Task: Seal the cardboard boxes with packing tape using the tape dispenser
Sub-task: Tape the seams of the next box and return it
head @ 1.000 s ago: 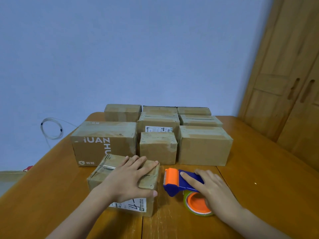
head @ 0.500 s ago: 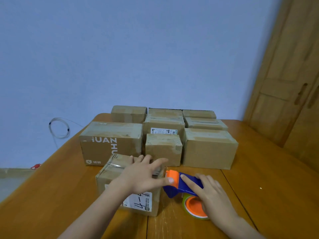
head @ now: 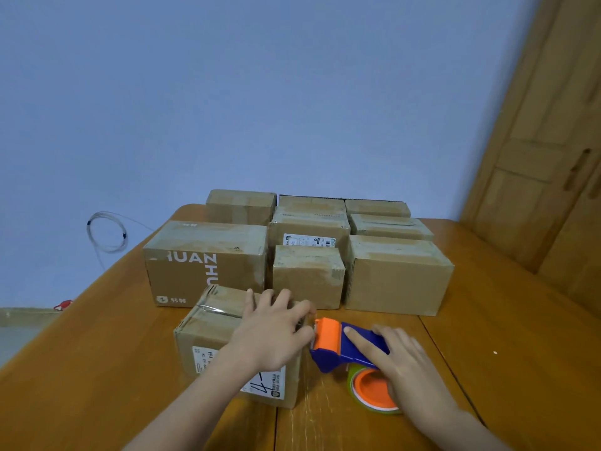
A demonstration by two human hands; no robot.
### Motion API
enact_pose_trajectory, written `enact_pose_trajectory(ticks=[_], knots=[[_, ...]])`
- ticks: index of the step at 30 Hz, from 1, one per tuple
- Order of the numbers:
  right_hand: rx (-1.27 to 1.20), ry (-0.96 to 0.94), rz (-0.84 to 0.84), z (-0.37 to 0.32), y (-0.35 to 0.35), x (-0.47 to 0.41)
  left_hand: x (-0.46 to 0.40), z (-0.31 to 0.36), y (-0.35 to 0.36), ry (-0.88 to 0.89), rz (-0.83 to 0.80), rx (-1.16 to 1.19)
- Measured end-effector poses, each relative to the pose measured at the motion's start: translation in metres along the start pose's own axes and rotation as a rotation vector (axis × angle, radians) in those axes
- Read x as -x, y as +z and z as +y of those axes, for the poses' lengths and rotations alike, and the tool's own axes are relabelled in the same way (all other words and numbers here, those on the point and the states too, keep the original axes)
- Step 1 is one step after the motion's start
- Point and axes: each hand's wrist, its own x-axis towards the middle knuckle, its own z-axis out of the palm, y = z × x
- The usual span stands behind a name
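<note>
Cardboard near box (head: 214, 333) stays under our left hand (head: 276, 333), whose flat, relaxed fingers have slid right to the blue-and-orange plastic tape dispenser (head: 344, 348); our right hand (head: 400, 359) grasps it.

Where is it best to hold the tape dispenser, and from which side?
Probably by the blue handle of the tape dispenser, coming from above on the roll end. It lies on its side, and the orange head points at the nearest box.
</note>
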Motion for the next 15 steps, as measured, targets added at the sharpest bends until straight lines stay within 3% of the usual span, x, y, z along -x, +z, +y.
enact_pose_trajectory(ticks=[15], knots=[[0.025,-0.039,0.023,-0.0021,-0.0074,0.0013,-0.0012,-0.0008,0.0012,0.009,-0.003,0.019]])
